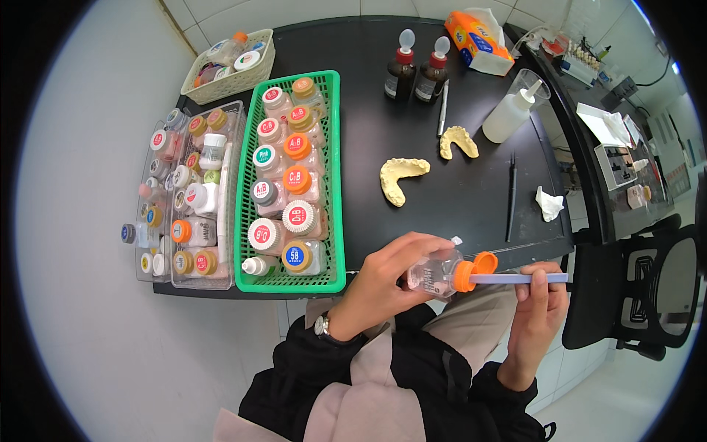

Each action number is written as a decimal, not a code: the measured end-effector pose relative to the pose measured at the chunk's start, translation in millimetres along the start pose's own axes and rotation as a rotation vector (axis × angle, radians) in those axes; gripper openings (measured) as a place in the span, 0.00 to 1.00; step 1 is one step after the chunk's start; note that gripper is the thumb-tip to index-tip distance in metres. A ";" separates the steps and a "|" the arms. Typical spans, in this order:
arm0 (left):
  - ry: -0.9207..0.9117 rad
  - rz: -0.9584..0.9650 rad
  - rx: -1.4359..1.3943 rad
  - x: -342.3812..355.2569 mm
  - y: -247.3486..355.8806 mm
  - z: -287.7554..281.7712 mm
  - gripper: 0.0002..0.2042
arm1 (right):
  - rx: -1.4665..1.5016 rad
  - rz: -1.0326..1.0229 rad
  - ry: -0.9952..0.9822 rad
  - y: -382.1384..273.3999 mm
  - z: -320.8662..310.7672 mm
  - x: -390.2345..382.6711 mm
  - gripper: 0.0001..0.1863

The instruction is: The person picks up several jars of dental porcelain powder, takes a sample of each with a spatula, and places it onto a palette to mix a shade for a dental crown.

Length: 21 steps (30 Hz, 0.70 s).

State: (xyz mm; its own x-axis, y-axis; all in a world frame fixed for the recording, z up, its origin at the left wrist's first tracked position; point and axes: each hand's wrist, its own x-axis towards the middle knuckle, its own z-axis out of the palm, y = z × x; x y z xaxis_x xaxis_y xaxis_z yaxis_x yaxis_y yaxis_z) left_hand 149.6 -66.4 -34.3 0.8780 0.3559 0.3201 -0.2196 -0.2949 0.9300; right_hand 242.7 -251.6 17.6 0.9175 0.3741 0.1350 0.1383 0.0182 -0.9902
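My left hand [383,272] is closed round a clear plastic bottle [436,274] tipped on its side, its orange flip-top lid [484,263] swung open. A flat lavender stick [508,279] is gripped in the fingers of my right hand [540,302]. The stick's left end meets the bottle's orange neck; whether it reaches inside cannot be made out. Both hands are at the front edge of the black table. Beyond them lie two pale yellow dental casts, a partial one [398,177] and a smaller horseshoe-shaped one [459,142].
Left of my hands, a green basket [336,177] and a clear tray [233,191] hold several capped jars. Two brown dropper bottles [400,77], a white squeeze bottle [507,116] and a tissue box [477,44] stand farther back. A dark slim tool [511,199] and crumpled tissue [549,205] lie right.
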 end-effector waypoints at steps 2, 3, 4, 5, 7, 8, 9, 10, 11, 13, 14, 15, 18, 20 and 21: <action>0.016 0.003 0.017 1.1 0.8 1.1 0.26 | 0.048 0.020 0.039 -0.8 -4.1 0.4 0.11; 0.035 0.011 0.025 1.0 0.4 1.9 0.26 | 0.127 0.035 0.060 0.0 -7.3 0.4 0.11; 0.055 0.018 0.033 1.2 0.4 2.4 0.26 | 0.206 0.050 0.080 2.1 -11.7 0.1 0.11; 0.062 0.006 0.049 1.4 1.3 1.6 0.25 | 0.285 0.065 0.100 3.9 -16.1 -0.1 0.11; 0.080 -0.021 0.081 1.4 2.0 0.3 0.25 | 0.348 0.059 0.144 6.7 -25.3 0.3 0.11; 0.120 -0.058 0.049 1.3 1.5 0.7 0.25 | 0.379 0.057 0.165 8.6 -28.5 0.3 0.11; 0.158 -0.093 0.015 1.3 -0.1 2.0 0.25 | 0.388 0.070 0.194 13.3 -31.1 -0.4 0.11; 0.197 -0.129 -0.018 0.8 -2.4 3.1 0.24 | 0.397 0.083 0.223 20.6 -33.1 -1.0 0.11; 0.214 -0.175 -0.141 -1.4 -7.6 4.0 0.26 | 0.405 0.097 0.251 27.2 -34.4 -1.3 0.11; 0.256 -0.255 -0.272 -2.0 -4.7 4.6 0.28 | 0.214 0.077 0.266 37.6 -25.3 -4.8 0.11; 0.277 -0.295 -0.338 -1.3 -3.8 5.5 0.29 | 0.118 0.068 0.274 42.8 -22.6 -5.9 0.12; 0.280 -0.142 -0.264 -0.9 -9.2 5.5 0.29 | -0.011 0.018 0.185 46.5 -24.9 -9.4 0.11; 0.317 -0.203 -0.401 -4.8 -8.1 3.4 0.27 | -0.141 -0.098 0.133 53.8 -17.6 -14.9 0.10; 0.297 -0.233 -0.433 -6.2 -8.6 2.5 0.27 | -0.196 -0.140 0.088 53.2 -17.4 -16.3 0.08; 0.288 -0.247 -0.447 -6.6 -8.4 2.2 0.27 | -0.230 -0.169 0.065 52.8 -17.2 -16.4 0.07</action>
State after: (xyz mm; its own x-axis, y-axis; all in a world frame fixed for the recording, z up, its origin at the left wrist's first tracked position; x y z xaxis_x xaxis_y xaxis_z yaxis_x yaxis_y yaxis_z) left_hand 146.6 -68.2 -44.7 0.7884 0.6119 0.0627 -0.2365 0.2075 0.9492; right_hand 241.4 -272.8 -36.3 0.8952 0.3235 0.3065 0.3653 -0.1386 -0.9205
